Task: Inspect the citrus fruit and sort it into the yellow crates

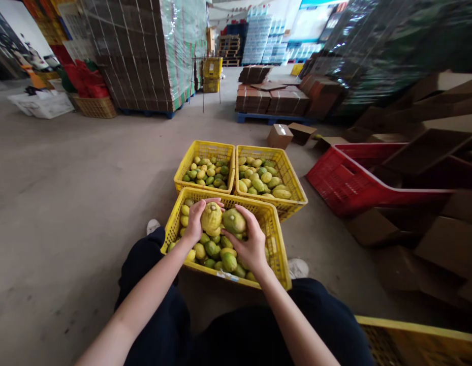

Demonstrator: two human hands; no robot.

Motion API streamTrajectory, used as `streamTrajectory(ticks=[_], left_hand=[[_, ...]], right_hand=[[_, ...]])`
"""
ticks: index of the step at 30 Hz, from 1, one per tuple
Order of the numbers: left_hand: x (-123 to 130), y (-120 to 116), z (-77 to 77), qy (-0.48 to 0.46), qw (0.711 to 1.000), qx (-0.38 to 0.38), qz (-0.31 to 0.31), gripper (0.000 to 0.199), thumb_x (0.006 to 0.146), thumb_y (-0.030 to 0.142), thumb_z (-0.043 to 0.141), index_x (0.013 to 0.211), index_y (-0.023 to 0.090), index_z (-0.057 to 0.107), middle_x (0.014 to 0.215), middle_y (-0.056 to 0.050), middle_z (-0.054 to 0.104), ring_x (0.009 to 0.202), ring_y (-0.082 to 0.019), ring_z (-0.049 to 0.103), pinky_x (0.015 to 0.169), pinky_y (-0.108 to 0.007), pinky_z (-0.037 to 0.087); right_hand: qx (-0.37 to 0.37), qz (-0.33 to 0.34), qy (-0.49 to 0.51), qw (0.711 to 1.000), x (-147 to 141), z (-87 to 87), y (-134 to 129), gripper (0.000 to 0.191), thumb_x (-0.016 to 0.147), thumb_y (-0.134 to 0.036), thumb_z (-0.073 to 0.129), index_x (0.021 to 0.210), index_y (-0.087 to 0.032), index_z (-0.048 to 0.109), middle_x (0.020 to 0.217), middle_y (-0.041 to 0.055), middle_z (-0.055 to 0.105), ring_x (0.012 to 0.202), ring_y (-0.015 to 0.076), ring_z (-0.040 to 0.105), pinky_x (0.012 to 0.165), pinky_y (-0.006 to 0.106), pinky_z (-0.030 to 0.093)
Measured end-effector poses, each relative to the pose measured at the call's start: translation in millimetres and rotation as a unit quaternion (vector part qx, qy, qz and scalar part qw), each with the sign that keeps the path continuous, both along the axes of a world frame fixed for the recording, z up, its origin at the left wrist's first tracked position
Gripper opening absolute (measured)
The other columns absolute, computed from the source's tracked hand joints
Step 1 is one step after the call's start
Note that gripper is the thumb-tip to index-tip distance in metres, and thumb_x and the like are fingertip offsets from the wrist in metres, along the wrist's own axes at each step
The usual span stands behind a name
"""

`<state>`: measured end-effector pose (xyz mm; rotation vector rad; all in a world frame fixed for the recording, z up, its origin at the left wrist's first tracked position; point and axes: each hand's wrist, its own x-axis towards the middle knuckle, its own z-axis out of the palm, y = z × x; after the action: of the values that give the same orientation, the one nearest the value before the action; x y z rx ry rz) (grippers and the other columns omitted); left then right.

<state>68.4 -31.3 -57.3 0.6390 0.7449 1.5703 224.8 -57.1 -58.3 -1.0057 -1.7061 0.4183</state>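
Note:
My left hand (196, 218) is wrapped round a yellow, slightly ribbed papaya (212, 217), its stem end facing up. Beside it, my right hand (253, 238) grips a greener papaya (234, 221) between thumb and fingers. Both fruits are held just above the front yellow crate (279, 244), close together. Many green and yellow papayas (228, 262) lie loose inside that crate, partly hidden by my hands and wrists.
Behind stand a left yellow crate (177, 178) and a right yellow crate (302, 195), both with similar fruit. A red crate (335, 178) and cardboard boxes (445, 244) crowd the right. Another yellow crate (414, 328) is at lower right. Flattened cartons (274, 99) sit on a blue pallet (258, 118).

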Motion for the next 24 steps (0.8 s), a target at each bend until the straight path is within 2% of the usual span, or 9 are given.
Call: streamTrajectory(ticks=[3,6,8,10,13,15,17,21,24], left_hand=[[-0.9,1.1,5.7,-0.049,0.998,-0.040,-0.007,0.015,0.084,0.026,0.063,0.086,0.016,0.074,0.088,-0.008,0.076,0.091,-0.025,0.071,0.080,-0.030,0.054],[0.3,5.5,11.7,-0.105,0.989,-0.106,-0.019,0.018,0.086,0.027,0.060,0.092,0.016,0.073,0.089,-0.006,0.075,0.084,-0.021,0.071,0.077,-0.028,0.054],[1.4,9.2,13.1,-0.134,0.976,-0.170,-0.031,0.020,0.087,0.031,0.059,0.093,0.015,0.071,0.086,-0.005,0.073,0.076,-0.018,0.069,0.074,-0.028,0.054],[2.9,11.9,11.6,-0.153,0.957,-0.243,-0.045,0.020,0.087,0.033,0.061,0.091,0.016,0.069,0.080,-0.004,0.071,0.071,-0.017,0.067,0.073,-0.029,0.054],[6.1,13.1,6.0,-0.158,0.930,-0.324,-0.069,0.019,0.087,0.036,0.062,0.091,0.018,0.065,0.078,-0.003,0.070,0.070,-0.019,0.066,0.070,-0.032,0.055],[8.8,12.8,1.7,-0.162,0.922,-0.342,-0.077,0.020,0.089,0.037,0.060,0.093,0.019,0.064,0.081,-0.004,0.069,0.071,-0.019,0.066,0.068,-0.032,0.054],[11.4,12.3,-1.6,-0.175,0.918,-0.350,-0.064,0.020,0.089,0.037,0.060,0.095,0.018,0.064,0.081,-0.004,0.068,0.070,-0.018,0.065,0.066,-0.030,0.054],[13.4,11.6,-3.5,-0.195,0.916,-0.352,-0.002,0.019,0.087,0.036,0.063,0.093,0.019,0.063,0.078,-0.003,0.067,0.065,-0.017,0.064,0.060,-0.027,0.052],[11.4,11.2,-2.1,-0.225,0.917,-0.329,0.022,0.017,0.085,0.035,0.064,0.092,0.019,0.062,0.076,-0.002,0.066,0.065,-0.016,0.064,0.063,-0.027,0.054]], right_hand=[[-0.032,0.007,0.011,0.999,0.2,0.4,-0.1,0.055,0.079,-0.032,0.074,0.130,-0.025,0.055,0.128,0.0105,0.064,0.120,0.0298,0.060,0.105,0.049,0.048],[-0.074,0.010,0.057,0.996,-0.8,-0.6,3.3,0.058,0.073,-0.035,0.079,0.126,-0.023,0.057,0.133,0.0119,0.061,0.125,0.0310,0.056,0.108,0.050,0.045],[-0.124,-0.002,0.107,0.987,-2.0,-2.2,7.1,0.059,0.065,-0.037,0.084,0.117,-0.021,0.062,0.126,0.0120,0.064,0.121,0.0320,0.058,0.106,0.050,0.046],[-0.216,-0.002,0.177,0.960,-3.3,-3.9,11.0,0.056,0.061,-0.041,0.086,0.108,-0.020,0.064,0.111,0.0091,0.069,0.108,0.0303,0.065,0.099,0.049,0.051],[-0.364,0.016,0.308,0.879,-4.8,-5.8,15.7,0.049,0.064,-0.047,0.083,0.100,-0.021,0.063,0.095,0.0037,0.071,0.089,0.0252,0.070,0.083,0.043,0.061],[-0.414,0.017,0.376,0.829,-5.5,-6.6,18.0,0.044,0.064,-0.047,0.083,0.092,-0.021,0.062,0.092,0.0031,0.071,0.083,0.0234,0.070,0.071,0.039,0.064],[-0.443,0.013,0.412,0.796,-6.4,-8.2,19.7,0.039,0.065,-0.045,0.084,0.085,-0.021,0.061,0.089,0.0034,0.070,0.077,0.0222,0.070,0.061,0.036,0.064],[-0.482,0.024,0.426,0.765,-8.4,-16.1,22.6,0.035,0.068,-0.043,0.082,0.081,-0.020,0.059,0.074,0.0016,0.069,0.058,0.0180,0.067,0.051,0.031,0.062],[-0.446,0.060,0.424,0.785,-8.6,-22.2,24.9,0.028,0.072,-0.041,0.076,0.081,-0.021,0.059,0.069,0.0004,0.069,0.057,0.0176,0.067,0.047,0.029,0.059]])
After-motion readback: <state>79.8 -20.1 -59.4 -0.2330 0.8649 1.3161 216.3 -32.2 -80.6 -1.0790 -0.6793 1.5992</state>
